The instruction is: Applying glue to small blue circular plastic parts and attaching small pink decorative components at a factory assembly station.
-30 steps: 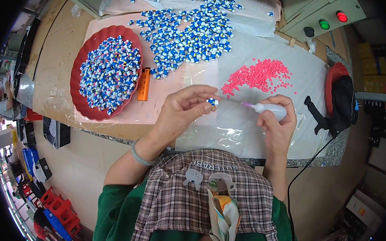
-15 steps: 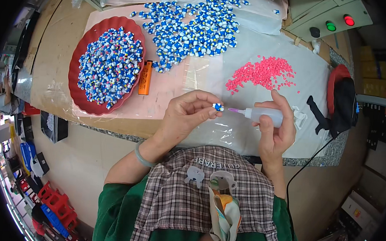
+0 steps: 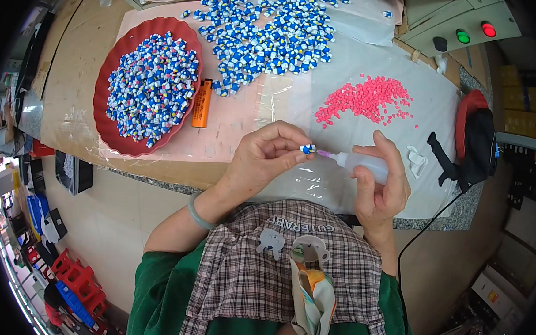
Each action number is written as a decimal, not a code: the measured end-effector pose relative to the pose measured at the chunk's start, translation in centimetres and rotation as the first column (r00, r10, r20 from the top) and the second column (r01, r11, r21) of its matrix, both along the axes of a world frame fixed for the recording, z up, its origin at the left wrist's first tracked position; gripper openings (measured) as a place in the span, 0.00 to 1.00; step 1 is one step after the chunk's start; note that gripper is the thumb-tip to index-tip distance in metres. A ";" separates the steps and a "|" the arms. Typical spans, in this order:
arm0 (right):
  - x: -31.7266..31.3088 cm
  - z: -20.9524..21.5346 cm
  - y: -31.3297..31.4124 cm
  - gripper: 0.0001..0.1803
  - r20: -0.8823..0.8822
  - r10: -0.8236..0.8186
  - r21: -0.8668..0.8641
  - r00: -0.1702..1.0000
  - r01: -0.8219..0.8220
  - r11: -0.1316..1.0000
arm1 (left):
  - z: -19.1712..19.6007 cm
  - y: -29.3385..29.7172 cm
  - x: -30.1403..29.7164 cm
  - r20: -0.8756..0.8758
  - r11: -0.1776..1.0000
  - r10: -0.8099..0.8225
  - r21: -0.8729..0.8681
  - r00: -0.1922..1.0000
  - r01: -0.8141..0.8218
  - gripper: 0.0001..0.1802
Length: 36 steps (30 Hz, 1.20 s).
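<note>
Above the surface (image 3: 72, 103): left hand (image 3: 257, 156), pinched on a piece (image 3: 308, 149), likely light, best held endwise; right hand (image 3: 381, 196), curled round a bottle (image 3: 371, 166) I judge squeezable mid-body.

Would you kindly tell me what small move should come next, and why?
Probably a gentle squeeze of the whitish bottle, since the right hand holds its purple tip at or very near the blue-and-white piece pinched in the left hand.

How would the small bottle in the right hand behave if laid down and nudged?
The small bottle would probably roll, since its body looks round. It's likely light and squeezable, judging by its translucent, plastic-looking wall. The thin purple tip might bend or snag.
</note>
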State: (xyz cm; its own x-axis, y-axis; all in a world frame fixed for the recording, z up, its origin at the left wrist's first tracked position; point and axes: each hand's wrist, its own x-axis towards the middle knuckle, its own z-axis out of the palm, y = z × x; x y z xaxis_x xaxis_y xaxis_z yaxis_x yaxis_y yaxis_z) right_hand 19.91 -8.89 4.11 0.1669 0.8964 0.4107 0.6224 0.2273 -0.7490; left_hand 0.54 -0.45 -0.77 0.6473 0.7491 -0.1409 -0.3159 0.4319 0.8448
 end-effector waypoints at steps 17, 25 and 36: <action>-0.2 0.2 0.9 0.26 0.159 0.033 0.148 0.987 -0.057 0.987 | -0.2 0.1 0.0 -0.022 1.000 -0.023 -0.003 1.000 0.022 0.13; 2.4 -2.4 1.4 0.17 -0.726 -0.088 -0.171 0.682 -0.055 0.984 | -0.6 0.6 -0.7 -0.056 1.000 0.029 0.002 0.998 -0.029 0.11; 1.6 -4.1 4.1 0.09 -0.041 -0.035 -0.339 0.999 0.019 0.941 | -0.4 0.8 -2.5 -0.087 0.991 0.124 0.055 0.988 -0.120 0.09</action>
State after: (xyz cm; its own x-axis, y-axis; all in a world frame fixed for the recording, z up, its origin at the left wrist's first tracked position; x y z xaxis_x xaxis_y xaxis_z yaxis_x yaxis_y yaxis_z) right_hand 21.48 -4.74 0.05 0.2042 0.9760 0.0755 0.5882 -0.0606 -0.8065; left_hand -1.95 0.33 -1.22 0.5370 0.8293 -0.1548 -0.2856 0.3514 0.8916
